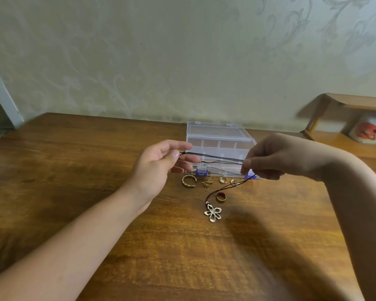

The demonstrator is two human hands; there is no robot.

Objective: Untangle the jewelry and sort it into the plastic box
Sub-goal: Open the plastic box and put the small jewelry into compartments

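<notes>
Black cord (pixel 213 157) pinched btwn L hand (pixel 161 164) & R hand (pixel 267 157).

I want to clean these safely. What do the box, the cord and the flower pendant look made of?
Box: clear plastic, glossy; the dividers show through its walls, and its clasps are blue. Cord: thin, black and matte, likely textile or waxed string; it hangs limp below the right hand. Flower pendant: silvery with an open outline and bright glints, probably metal.

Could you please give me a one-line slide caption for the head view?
Both hands, left and right, stretch a black cord with a flower pendant before the box.
</notes>
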